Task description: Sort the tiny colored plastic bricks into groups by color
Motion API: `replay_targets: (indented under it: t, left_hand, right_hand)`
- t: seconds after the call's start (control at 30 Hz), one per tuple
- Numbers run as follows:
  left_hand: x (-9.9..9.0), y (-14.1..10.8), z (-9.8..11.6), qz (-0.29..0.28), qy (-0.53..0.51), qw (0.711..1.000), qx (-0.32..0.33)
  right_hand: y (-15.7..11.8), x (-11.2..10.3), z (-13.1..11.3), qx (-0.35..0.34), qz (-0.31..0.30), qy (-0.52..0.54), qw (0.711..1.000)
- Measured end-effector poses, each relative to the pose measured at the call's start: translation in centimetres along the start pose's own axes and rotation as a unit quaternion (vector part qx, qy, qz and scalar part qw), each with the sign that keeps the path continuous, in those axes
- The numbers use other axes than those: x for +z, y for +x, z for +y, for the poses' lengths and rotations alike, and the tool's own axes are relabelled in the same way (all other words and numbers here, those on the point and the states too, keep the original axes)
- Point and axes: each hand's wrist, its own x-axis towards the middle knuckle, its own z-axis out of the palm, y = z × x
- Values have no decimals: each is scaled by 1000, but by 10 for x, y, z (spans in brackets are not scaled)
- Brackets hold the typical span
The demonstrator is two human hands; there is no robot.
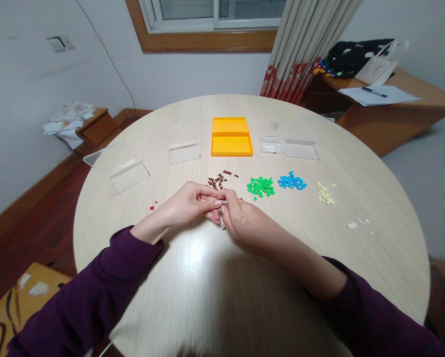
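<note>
My left hand (pixel 193 201) and my right hand (pixel 238 213) meet above the middle of the table. The fingers of both are closed around a small pale piece (pixel 224 203), of which only a bit shows between the fingertips; its kind I cannot make out. Just beyond the hands lies a loose pile of small brown pieces (pixel 217 181), partly covered by my fingers. Below my fingers a few tiny dark pieces (pixel 223 228) rest on the tabletop. To the right are piles of green pieces (pixel 260 187) and blue pieces (pixel 292 181).
Cream pieces (pixel 325 193) and a few white ones (pixel 352 225) lie farther right, two red bits (pixel 152 208) at left. An orange box (pixel 232 154) stands open at the back of the round table (pixel 163 307), with clear plastic boxes (pixel 184 161) on both sides.
</note>
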Motion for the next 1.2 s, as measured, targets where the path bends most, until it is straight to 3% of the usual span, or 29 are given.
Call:
replay_targets:
  t: [0.27,0.67,0.97,1.2]
  left_hand:
    - [2,2,-6,48,-53,997,5]
    - [8,-1,2,56,25,998,-18]
    - [9,-2,0,73,71,994,30]
    - [13,-4,5,70,123,989,45]
  right_hand:
    - [1,0,3,6,19,-13,1000]
    - [1,-4,-4,43,-38,-54,997]
    - [4,-5,-10,82,-47,-86,992]
    - [5,2,-8,41,-34,-150,987]
